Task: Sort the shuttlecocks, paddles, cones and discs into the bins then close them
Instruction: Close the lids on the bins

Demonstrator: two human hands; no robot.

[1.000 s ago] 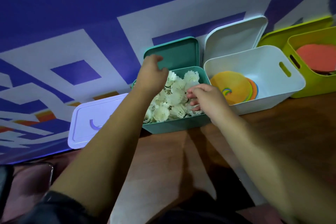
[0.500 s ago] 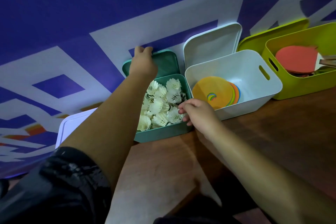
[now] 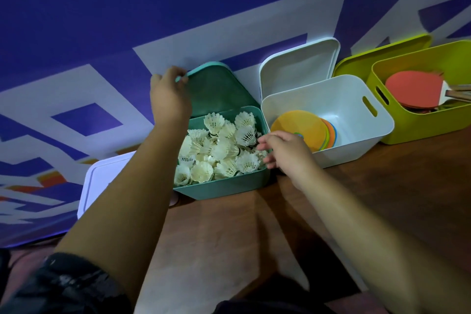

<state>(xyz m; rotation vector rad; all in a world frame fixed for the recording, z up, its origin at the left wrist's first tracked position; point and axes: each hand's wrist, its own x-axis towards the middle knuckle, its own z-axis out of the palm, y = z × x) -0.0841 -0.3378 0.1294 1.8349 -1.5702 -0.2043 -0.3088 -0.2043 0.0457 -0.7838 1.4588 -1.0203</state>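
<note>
A teal bin (image 3: 224,185) on the wooden table is heaped with white shuttlecocks (image 3: 221,147). Its teal lid (image 3: 216,89) leans on the wall behind it, and my left hand (image 3: 169,95) grips the lid's top left edge. My right hand (image 3: 288,153) hovers at the bin's right rim with loosely spread fingers, holding nothing. The white bin (image 3: 356,115) to the right holds flat yellow and orange discs (image 3: 303,127), with its white lid (image 3: 300,66) propped behind. The lime bin (image 3: 420,130) at far right holds red paddles (image 3: 414,89).
A lilac lid (image 3: 102,183) lies flat at the table's left end, partly hidden by my left forearm. The lime bin's lid (image 3: 382,51) leans on the blue and white patterned wall. Brown table surface (image 3: 382,186) lies in front of the bins.
My left hand has moved from the shuttlecocks up to the teal lid and taken hold of its edge. My right hand has drawn back to the bin's right rim and its fingers have loosened.
</note>
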